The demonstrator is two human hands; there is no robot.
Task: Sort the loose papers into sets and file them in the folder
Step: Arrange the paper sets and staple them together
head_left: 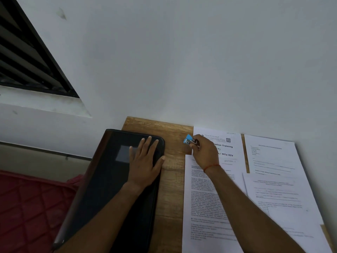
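Blue stapler (189, 140) pinched in my right hand (205, 152), left hand (145, 162) flat on folder (109, 189); should square the papers (204, 207) just below my grip before stapling.

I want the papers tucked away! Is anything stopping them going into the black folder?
Yes: the black rectangular folder lies closed, with the left hand flat on its cover. The white printed papers lie beside it.
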